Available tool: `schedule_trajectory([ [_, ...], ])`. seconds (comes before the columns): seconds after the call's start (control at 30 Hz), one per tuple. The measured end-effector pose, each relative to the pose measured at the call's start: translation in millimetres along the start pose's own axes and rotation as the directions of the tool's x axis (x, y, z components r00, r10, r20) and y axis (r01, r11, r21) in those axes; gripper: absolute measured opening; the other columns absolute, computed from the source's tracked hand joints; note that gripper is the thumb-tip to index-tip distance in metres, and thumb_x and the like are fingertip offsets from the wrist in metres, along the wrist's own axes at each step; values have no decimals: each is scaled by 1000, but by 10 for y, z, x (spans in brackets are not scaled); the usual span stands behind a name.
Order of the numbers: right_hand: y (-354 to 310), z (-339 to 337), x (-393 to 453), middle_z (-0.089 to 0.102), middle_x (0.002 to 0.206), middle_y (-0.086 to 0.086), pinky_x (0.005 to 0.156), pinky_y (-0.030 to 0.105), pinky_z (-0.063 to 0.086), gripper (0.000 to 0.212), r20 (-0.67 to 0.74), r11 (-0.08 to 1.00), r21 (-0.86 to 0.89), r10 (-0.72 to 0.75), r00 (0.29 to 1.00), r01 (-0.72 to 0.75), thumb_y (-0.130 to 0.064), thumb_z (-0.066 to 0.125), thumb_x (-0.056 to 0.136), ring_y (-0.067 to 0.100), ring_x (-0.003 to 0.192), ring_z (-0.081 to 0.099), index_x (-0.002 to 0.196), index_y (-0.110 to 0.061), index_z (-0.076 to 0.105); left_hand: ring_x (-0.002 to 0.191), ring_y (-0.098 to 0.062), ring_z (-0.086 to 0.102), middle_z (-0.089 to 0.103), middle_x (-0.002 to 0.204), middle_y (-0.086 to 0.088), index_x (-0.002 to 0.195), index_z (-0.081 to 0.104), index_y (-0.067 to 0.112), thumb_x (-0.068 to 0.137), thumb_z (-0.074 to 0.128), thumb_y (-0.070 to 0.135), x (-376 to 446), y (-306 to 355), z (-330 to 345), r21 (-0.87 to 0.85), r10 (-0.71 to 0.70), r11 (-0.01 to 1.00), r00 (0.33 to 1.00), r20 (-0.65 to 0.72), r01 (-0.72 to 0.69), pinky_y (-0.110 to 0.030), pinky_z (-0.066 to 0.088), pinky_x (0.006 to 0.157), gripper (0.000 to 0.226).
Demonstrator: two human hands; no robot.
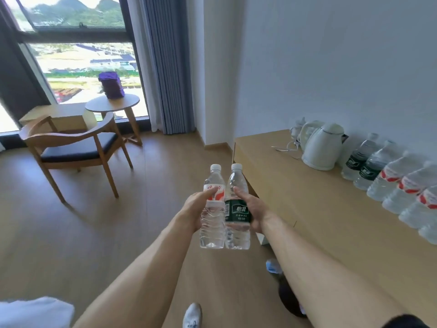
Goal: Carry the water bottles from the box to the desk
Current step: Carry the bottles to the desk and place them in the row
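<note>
My left hand (192,208) grips a clear water bottle with a red-and-white label (212,209). Right beside it, touching it, is a bottle with a dark green label (237,209), held upright in my right hand (253,209). Both bottles hang in the air above the wooden floor, just left of the light wooden desk (307,197). Along the wall on that desk stands a row of several water bottles (387,181), some green-labelled, some red-labelled. No box shows in the head view.
A white electric kettle (322,145) with its cord stands at the desk's far end. A wooden armchair (71,147) and a round side table (112,104) with a purple object stand by the window. My shoe (192,314) is on the floor below.
</note>
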State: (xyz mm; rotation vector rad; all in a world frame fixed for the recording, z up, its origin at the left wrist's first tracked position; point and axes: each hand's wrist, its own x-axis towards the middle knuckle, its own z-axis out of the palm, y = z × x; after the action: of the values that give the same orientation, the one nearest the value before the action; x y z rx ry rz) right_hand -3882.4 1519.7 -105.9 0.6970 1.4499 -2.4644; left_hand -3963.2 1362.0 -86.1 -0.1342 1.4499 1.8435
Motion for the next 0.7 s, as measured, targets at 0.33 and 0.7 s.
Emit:
schedule_trajectory([
  [0.33, -792, -789, 643, 72, 102, 19, 73, 47, 61, 66, -397, 978, 84, -143, 906, 192, -54, 75, 77, 34, 85, 72, 121, -6, 66, 85, -32, 76, 76, 103, -19, 119, 68, 0, 91, 74, 27, 1572, 616, 899, 301, -126, 953, 951, 281, 37, -43, 62, 74, 39],
  [0.7, -1018, -1490, 358, 75, 87, 15, 74, 52, 61, 49, -765, 935, 65, -179, 619, 350, -57, 79, 73, 33, 78, 74, 90, -12, 79, 92, -31, 70, 70, 108, -14, 112, 61, 16, 82, 82, 41, 2261, 476, 2009, 542, -250, 835, 809, 532, -98, -64, 57, 81, 44],
])
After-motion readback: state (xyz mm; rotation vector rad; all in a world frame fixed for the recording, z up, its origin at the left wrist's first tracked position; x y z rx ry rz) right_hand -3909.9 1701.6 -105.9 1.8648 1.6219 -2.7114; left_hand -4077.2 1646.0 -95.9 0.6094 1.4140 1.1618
